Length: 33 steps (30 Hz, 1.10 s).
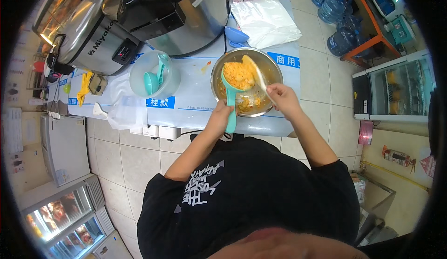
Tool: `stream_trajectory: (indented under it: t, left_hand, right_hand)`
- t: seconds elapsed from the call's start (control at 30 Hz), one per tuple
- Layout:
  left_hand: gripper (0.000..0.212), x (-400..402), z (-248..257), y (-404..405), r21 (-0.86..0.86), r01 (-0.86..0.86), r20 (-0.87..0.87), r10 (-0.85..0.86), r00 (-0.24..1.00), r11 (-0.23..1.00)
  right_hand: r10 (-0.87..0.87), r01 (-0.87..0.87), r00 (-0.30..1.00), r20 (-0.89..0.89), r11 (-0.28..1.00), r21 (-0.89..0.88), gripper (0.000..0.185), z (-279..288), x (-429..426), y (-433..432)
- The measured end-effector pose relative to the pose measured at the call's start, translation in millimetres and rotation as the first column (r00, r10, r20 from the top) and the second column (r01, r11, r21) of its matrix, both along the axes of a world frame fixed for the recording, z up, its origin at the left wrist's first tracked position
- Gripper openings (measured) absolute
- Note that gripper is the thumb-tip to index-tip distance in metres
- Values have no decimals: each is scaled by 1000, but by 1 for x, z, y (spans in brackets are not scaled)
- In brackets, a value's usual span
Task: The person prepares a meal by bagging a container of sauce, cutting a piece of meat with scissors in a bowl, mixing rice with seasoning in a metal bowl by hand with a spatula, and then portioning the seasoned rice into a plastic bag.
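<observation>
A round stainless steel bowl (pixel 276 68) stands near the table's front edge, with loose yellow rice (pixel 249 103) at its bottom. My left hand (pixel 220 116) grips the handle of a mint-green scoop (pixel 231 100), whose cup is heaped with yellow rice (pixel 237 74) above the bowl. In my right hand (pixel 282 98) is the handle of a pale rice paddle (pixel 260 75). The paddle's blade touches the right side of the heap and is partly coated in rice.
Left of the bowl, a translucent plastic tub (pixel 138 84) holds mint-green scoops (pixel 151 82). Large rice cookers (pixel 195 21) (pixel 94 46) line the back left. Behind the bowl lie a blue scoop (pixel 236 35) and white plastic bags (pixel 265 18). Another white paddle (pixel 99 110) overhangs the front left edge.
</observation>
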<state>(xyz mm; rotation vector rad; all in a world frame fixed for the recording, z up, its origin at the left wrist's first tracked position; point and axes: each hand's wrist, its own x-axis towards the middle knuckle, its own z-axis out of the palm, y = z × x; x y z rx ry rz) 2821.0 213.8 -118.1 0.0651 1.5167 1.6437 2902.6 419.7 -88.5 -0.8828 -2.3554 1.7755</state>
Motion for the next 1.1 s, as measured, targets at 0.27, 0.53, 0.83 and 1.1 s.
stream_trajectory:
  t: [0.27, 0.53, 0.83, 1.1]
  left_hand:
    - [36, 3, 0, -7, -127, 24, -102, -37, 994, 992]
    - [34, 2, 17, -8, -61, 97, -29, -99, 995, 993]
    - [37, 7, 13, -23, 59, 0, -44, 2, 999, 998]
    - [40, 4, 8, -24, 118, -154, -125, 169, 978, 981]
  right_hand:
    - [326, -249, 945, -21, 761, 599, 12, 11, 5, -26]
    - [423, -319, 905, 55, 586, 745, 12, 41, -16, -15]
    - [375, -405, 910, 175, 715, 570, 12, 30, -14, 3]
    - [351, -717, 694, 629, 426, 552, 14, 35, -66, 1]
